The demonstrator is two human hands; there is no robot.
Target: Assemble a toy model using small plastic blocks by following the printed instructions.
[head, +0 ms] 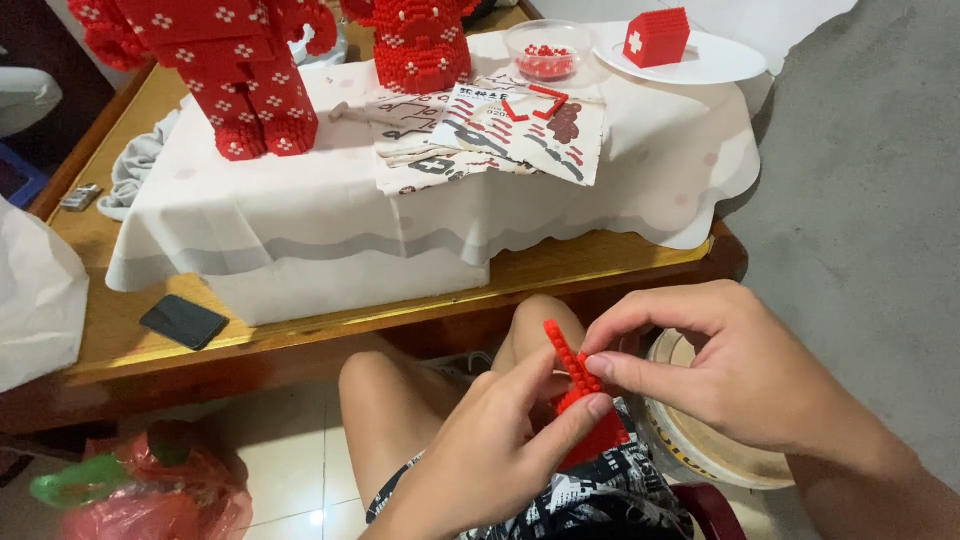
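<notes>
We see a phone (183, 321) near the table's (300, 340) front edge, left of our hands. Our left hand (490, 450) pinches a red brick piece (580, 390) from below, above our lap; our right hand (740, 370) pinches its studded strip from above.

Two tall red brick-built figures with white crosses (240, 70) at far left on a white cloth-covered box (330, 270), printed instruction sheets (490, 135) beside them, clear plastic bowl of red pieces (545, 50), white plate (725, 62) bearing a small red brick house (657, 37) far right, black phone (183, 321) on the wooden table (120, 340), red plastic bag (150, 495) on the near-left floor.
</notes>
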